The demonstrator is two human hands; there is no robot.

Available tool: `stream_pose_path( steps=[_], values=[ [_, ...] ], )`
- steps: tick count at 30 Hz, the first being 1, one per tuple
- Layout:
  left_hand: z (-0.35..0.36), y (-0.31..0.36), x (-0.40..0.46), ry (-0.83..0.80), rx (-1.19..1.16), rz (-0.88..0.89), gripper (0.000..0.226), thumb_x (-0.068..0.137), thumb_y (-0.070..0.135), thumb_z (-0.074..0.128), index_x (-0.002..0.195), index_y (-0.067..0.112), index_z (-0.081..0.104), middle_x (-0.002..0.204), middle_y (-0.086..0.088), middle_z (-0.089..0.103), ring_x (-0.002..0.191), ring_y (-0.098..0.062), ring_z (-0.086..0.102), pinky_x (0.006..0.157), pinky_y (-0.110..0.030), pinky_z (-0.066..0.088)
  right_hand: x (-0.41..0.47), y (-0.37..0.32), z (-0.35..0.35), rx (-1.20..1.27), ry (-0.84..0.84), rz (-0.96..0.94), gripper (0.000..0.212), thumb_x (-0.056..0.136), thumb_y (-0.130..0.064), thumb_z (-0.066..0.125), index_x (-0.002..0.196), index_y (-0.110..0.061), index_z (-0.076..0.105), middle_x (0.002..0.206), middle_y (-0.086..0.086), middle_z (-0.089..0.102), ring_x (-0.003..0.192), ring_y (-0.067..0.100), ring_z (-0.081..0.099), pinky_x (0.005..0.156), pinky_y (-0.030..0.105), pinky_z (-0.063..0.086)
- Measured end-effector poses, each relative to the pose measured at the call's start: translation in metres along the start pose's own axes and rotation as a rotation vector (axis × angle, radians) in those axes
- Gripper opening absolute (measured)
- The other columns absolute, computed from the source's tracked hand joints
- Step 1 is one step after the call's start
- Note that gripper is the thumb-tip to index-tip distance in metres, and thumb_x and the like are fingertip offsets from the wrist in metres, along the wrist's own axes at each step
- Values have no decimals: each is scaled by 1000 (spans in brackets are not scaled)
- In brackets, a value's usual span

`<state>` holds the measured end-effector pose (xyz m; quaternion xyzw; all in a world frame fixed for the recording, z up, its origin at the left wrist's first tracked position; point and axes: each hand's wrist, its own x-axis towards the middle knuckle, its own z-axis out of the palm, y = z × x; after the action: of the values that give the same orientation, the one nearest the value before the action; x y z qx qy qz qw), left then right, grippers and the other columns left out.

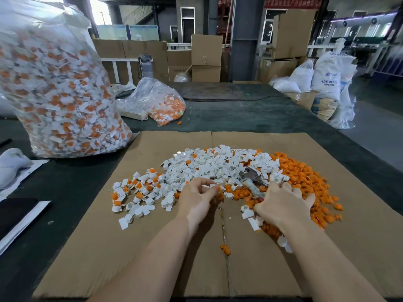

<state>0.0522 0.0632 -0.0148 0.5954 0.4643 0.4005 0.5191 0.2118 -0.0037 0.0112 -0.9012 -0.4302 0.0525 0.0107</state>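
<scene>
A flat cardboard sheet (87, 247) carries a spread of small white plastic parts (209, 164) and a heap of orange caps (305, 175) on the right. Assembled white-and-orange pieces (135, 188) lie at the left of the spread. My left hand (196, 201) has its fingers curled and pinches a small white-and-orange piece at its fingertips. My right hand (283, 205) lies spread over the orange caps, fingers extended, right beside a metal pliers-like tool (250, 177) with a wrapped handle. What sits under that palm is hidden.
A big clear bag of white-and-orange pieces (58, 94) stands at the left. A smaller bag (157, 101) lies behind the cardboard on the dark table (261, 114). Cardboard boxes (206, 55) and white sacks (327, 77) stand beyond. One orange cap (225, 249) lies near me.
</scene>
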Motion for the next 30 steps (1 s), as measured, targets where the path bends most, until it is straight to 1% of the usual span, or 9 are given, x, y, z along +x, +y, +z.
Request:
stream_pose_path(
  steps=[3, 5, 8, 10, 12, 15, 19, 25, 30],
  values=[
    [0, 0, 3, 14, -10, -15, 6, 87, 17, 66, 92, 18, 63, 70, -1, 66, 56, -6, 59, 55, -17, 47, 0, 0, -3, -63, 39, -43, 47, 87, -42, 47, 128, -18, 43, 141, 9, 37, 129, 31, 32, 109, 58, 11],
    [-1, 0, 4, 21, -54, -35, 5, 87, 15, 65, 92, 16, 63, 67, -2, 66, 53, -5, 59, 50, -15, 45, -2, 0, -5, -55, 114, -81, 43, 90, -44, 44, 123, -17, 46, 136, 8, 42, 125, 29, 36, 107, 53, 22],
    [0, 4, 8, 37, -201, -87, 9, 87, 9, 65, 96, 7, 64, 65, -6, 66, 53, -12, 58, 51, -22, 47, -6, 0, -14, -6, 190, -164, 37, 92, -43, 41, 115, -15, 49, 127, 8, 46, 116, 28, 41, 97, 41, 36],
    [0, 7, 11, 52, -294, -129, 13, 86, 8, 66, 98, 4, 63, 67, -8, 65, 56, -16, 58, 54, -30, 49, -9, -3, -22, 140, 131, -241, 34, 93, -42, 39, 110, -14, 50, 121, 10, 50, 108, 26, 47, 88, 37, 41],
    [-1, 11, 14, 57, -330, -147, 11, 86, 9, 66, 97, 6, 63, 67, -5, 66, 54, -13, 59, 50, -27, 50, -15, -9, -31, 358, -13, -341, 31, 95, -39, 39, 94, -11, 51, 96, 10, 57, 80, 19, 52, 68, 33, 41],
    [-4, 17, 16, 71, -353, -153, 9, 87, 9, 65, 96, 7, 63, 73, -6, 67, 56, -12, 60, 49, -23, 50, -25, -15, -42, 592, -273, -390, 27, 95, -30, 42, 74, -13, 46, 67, 6, 43, 59, 16, 37, 53, 29, 28],
    [-8, 21, 17, 94, -353, -163, 9, 89, 8, 63, 98, 6, 62, 70, -7, 63, 52, -9, 59, 45, -19, 49, -33, -19, -47, 715, -451, -368, 26, 92, -28, 44, 70, -14, 47, 68, 6, 44, 64, 20, 42, 62, 32, 35],
    [-8, 21, 17, 129, -391, -191, 12, 89, 4, 61, 100, 1, 58, 66, -8, 60, 42, -5, 57, 42, -20, 50, -36, -21, -48, 731, -549, -388, 20, 92, -24, 42, 77, -13, 47, 76, 7, 49, 68, 19, 47, 62, 29, 37],
    [-8, 19, 17, 148, -401, -186, 13, 89, 3, 61, 101, 1, 58, 67, -8, 59, 44, -5, 56, 44, -18, 48, -38, -23, -50, 600, -529, -424, 11, 91, -17, 42, 82, -15, 47, 80, 4, 53, 64, 14, 50, 44, 15, 39]
  ],
)
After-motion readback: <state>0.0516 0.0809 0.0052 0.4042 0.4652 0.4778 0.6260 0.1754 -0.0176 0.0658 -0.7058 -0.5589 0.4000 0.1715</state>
